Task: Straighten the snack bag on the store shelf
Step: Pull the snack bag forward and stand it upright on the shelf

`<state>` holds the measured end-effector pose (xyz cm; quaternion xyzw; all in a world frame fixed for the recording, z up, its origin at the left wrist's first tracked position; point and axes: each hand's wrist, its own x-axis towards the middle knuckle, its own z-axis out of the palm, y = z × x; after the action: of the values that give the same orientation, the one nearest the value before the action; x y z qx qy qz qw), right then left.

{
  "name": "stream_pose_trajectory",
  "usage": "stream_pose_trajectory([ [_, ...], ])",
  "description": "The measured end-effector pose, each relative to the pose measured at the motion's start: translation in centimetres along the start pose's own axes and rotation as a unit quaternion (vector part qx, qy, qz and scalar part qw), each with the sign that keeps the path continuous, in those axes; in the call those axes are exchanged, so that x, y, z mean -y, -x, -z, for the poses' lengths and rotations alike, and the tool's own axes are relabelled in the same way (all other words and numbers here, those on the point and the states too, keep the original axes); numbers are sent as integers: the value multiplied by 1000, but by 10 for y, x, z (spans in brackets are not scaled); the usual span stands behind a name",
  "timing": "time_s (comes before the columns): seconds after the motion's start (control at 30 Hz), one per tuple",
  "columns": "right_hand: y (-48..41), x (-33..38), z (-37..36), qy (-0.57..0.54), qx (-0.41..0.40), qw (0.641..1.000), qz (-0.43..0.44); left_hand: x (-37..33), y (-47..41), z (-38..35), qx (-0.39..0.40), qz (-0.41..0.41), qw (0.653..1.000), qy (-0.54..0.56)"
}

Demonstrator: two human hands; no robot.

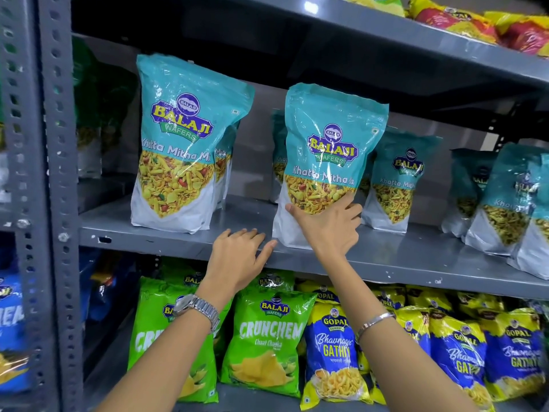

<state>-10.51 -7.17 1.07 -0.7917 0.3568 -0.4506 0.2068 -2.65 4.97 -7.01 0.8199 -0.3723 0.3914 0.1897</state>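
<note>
A teal and white Khatta Mitha Mix snack bag (329, 150) stands near the front edge of the grey middle shelf (416, 263), leaning slightly to the right. My right hand (329, 224) presses flat against its lower front, thumb to the left and fingers spread toward the bag's right side. My left hand (240, 254) rests on the shelf's front lip just left of the bag, fingers loosely curled, thumb tip close to the bag's bottom left corner. It holds nothing.
Another bag of the same kind (181, 144) stands upright to the left, more stand behind and to the right (395, 179). Green Crunchem bags (267, 337) and blue Gopal bags (332, 352) fill the shelf below. A perforated steel upright (56, 203) borders the left.
</note>
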Motion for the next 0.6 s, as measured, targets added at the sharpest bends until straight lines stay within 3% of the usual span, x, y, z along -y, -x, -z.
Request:
stream_pose_trajectory([
  [0.27, 2, -2, -2, -8, 1, 1000, 6, 1, 1, 0, -15, -3, 1000, -2],
  [0.43, -9, -22, 24, -88, -24, 996, 14, 4, 4, 0, -30, -10, 999, 24],
  [0.6, -47, -68, 67, -146, -84, 985, -20, -20, 14, 2, -148, 16, 984, 95],
])
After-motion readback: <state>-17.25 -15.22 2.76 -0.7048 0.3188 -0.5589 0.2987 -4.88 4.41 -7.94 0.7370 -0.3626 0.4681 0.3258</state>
